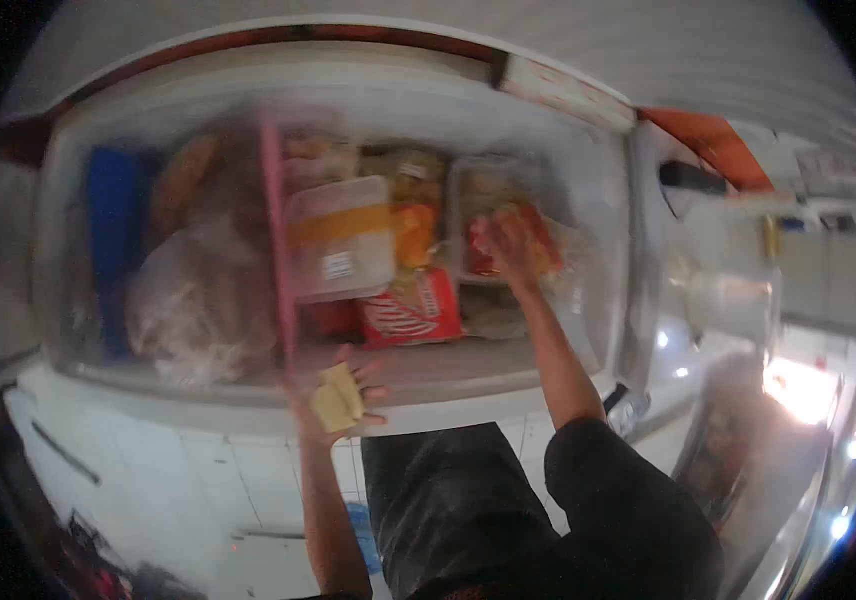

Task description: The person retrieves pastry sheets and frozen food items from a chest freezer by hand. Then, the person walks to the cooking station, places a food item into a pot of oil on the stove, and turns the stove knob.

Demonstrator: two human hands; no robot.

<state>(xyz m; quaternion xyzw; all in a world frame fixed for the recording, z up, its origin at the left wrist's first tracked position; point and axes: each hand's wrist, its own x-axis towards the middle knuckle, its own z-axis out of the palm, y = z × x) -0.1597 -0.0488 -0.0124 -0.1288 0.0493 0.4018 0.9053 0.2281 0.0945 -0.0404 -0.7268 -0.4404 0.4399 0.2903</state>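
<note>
Inside a frosty chest freezer (438, 393), my right hand (503, 245) reaches onto a red and yellow packet (540, 236) over a clear plastic container (466, 185). Its fingertips are blurred against the packet. My left hand (338, 395) is palm up at the freezer's near edge, fingers spread, with pale yellow pieces (336, 402) lying on the palm. Between the hands sit a red packet with white lettering (428, 308), an orange packet (414, 235) and a lidded white container (348, 260) with an orange band.
A pink divider (276, 220) crosses the freezer. Left of it are a large clear bag (193, 300) and a blue panel (116, 240). The freezer's raised rim surrounds the goods. A cluttered counter (718, 240) stands at the right.
</note>
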